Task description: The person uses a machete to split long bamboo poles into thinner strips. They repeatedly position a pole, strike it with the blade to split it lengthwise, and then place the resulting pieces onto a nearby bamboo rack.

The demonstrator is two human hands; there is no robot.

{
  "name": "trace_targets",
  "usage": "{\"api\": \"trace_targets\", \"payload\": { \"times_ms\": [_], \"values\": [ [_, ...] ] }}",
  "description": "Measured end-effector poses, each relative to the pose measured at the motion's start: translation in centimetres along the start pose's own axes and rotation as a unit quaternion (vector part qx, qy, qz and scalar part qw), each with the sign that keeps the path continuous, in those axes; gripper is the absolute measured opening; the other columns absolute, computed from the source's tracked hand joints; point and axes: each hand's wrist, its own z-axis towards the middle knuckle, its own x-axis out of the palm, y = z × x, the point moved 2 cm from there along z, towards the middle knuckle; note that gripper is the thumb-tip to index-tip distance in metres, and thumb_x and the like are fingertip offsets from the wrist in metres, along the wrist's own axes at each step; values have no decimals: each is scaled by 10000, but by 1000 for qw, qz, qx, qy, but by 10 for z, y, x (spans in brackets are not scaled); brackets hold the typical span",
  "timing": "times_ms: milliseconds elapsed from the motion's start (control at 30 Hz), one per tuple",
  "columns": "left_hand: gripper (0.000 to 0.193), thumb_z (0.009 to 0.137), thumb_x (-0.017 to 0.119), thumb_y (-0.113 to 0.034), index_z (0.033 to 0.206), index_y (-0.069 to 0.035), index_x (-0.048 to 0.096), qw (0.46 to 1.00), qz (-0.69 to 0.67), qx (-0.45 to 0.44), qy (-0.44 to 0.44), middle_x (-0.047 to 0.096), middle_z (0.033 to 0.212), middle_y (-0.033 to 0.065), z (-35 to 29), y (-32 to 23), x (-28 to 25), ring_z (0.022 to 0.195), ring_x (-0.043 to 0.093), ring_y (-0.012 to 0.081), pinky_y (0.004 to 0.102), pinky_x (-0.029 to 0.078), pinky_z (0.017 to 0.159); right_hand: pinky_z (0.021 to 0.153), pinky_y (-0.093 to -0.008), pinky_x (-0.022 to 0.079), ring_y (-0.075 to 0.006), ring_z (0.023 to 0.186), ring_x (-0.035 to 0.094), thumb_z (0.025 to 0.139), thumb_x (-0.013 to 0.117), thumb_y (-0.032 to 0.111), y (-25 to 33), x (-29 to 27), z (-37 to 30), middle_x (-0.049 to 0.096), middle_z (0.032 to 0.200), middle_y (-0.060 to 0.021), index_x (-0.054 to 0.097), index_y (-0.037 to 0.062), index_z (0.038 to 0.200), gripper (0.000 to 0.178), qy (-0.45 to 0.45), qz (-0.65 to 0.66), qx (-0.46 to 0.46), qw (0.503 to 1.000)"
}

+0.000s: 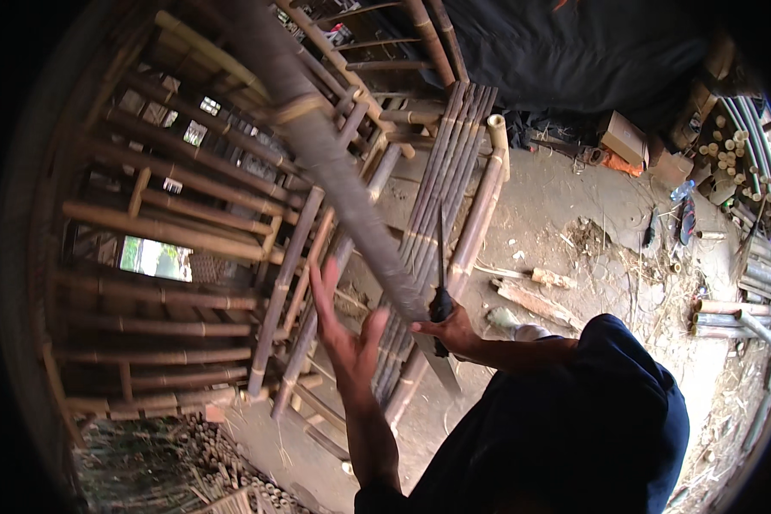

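Note:
A thick brown bamboo pole (343, 180), blurred along its length, slants from the top down to the middle. Its lower end lies beside my right hand (454, 331), whose thumb is at the pole's end. That hand is closed round a black handle (441, 310). From the handle a thin dark blade (442, 248) points away, and a wider silver blade (439, 370) shows below the hand; whether both belong to one tool I cannot tell. My left hand (349, 347) is raised left of the pole, fingers spread, holding nothing. Beneath is a slatted bamboo bench (445, 180).
Bamboo frames (206, 248) with several rails stand at the left. On the right, the dirt floor holds a split bamboo piece (535, 304), a cardboard box (623, 137) and stacked bamboo poles (732, 317). A black sheet (574, 60) hangs at the back. Cut bamboo lies at lower left.

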Motion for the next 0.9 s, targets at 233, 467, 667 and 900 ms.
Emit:
{"api": "trace_targets", "payload": {
  "times_ms": [233,467,667,900],
  "values": [
    [247,790,594,44,1005,-3,482,941,-41,23,-334,440,815,17,-102,-60,-10,726,455,113,240,406,704,849,-303,495,-175,938,593,723,876,231,-16,-30,-132,628,1026,-77,539,-9,1182,617,205,-137,-89,965],
    [158,774,532,48,909,4,463,930,-65,139,-335,402,789,34,-215,-95,-36,739,398,130,237,388,682,767,-429,521,-377,911,662,754,739,108,-36,-117,-227,651,976,-229,466,6,1243,569,162,-479,-89,858],
    [285,757,531,74,1025,29,444,886,-138,96,-433,404,830,41,-270,-112,-15,784,389,129,226,387,708,689,-532,492,-482,826,631,856,626,88,-32,-113,-254,628,889,-287,421,15,1255,455,237,-485,-200,818],
    [473,755,537,166,1177,19,381,891,-145,117,-415,404,975,69,-291,-138,20,841,424,110,215,419,658,655,-464,545,-410,765,665,848,666,162,-69,-139,-264,672,896,-204,471,23,1186,414,239,-557,-234,760]
  ]
}}
